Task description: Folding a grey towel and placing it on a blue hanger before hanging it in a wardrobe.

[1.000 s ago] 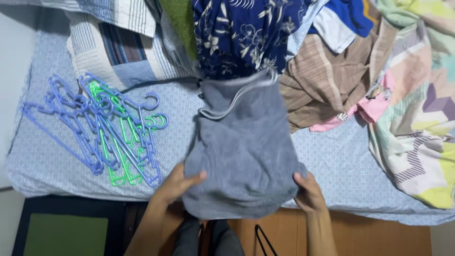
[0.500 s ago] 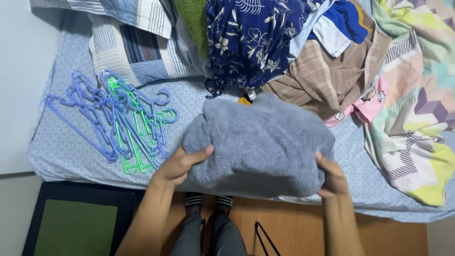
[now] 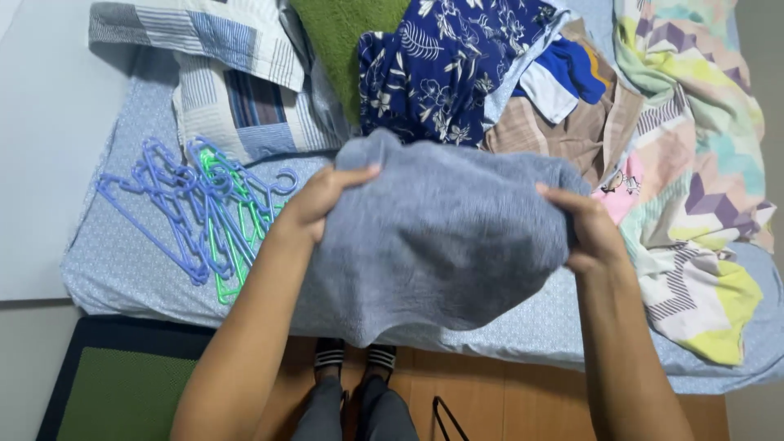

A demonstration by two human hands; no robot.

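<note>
1. Nearest the camera, at 6 o'clock: the person's own feet in black socks with white stripes (image 3: pixel 353 357) stand on a brown wooden floor (image 3: pixel 523 400). A dark mat with a green centre (image 3: pixel 114 392) lies at 8 o'clock.
2. Left hand (image 3: pixel 318 200): clenched on the left edge of a grey, soft knit cloth garment (image 3: pixel 441 245), thumb on top and the other fingers hidden under the fabric.
3. Right hand (image 3: pixel 592 233): clenched on the right edge of the same garment, fingers curled over a bunched fold.
4. The grey garment sits at the centre of the view, held between both hands above the near edge of the bed – its lower part hangs down past the edge toward the floor.
5. A bed with a light blue patterned sheet (image 3: pixel 131 261) spans the view from 9 o'clock to 3 o'clock.
6. At 9 o'clock, a heap of blue and green plastic clothes hangers (image 3: pixel 204 216) lies on the sheet, just beside the left forearm.
7. At 3 o'clock, a pastel blanket with zigzag patterns (image 3: pixel 694 180) is crumpled on the bed.
8. Far side, 11 to 1 o'clock – a striped patchwork pillow (image 3: pixel 220 73), a green towel (image 3: pixel 343 33), a navy cloth with white floral print (image 3: pixel 441 73) and a beige checked cloth (image 3: pixel 563 135) lie piled together.
</note>
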